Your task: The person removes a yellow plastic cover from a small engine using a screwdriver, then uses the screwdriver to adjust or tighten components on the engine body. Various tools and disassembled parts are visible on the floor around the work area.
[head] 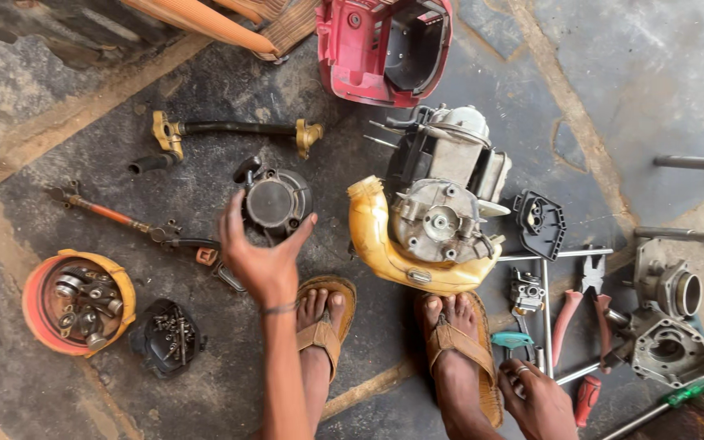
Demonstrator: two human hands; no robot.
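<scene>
One round black metal engine cover [277, 201] is seen lying on the stone floor [645, 73], just beyond the spread fingers of the left hand [262, 261], which is held open above it without touching. The right hand [541, 399] is rested low beside one teal-handled tool [512, 340]; whether it is pinching anything cannot be told. One small grey engine with a yellow tank [429, 220] is set between. Two sandalled feet are counted. One orange bowl of parts [77, 301] is placed well apart.
</scene>
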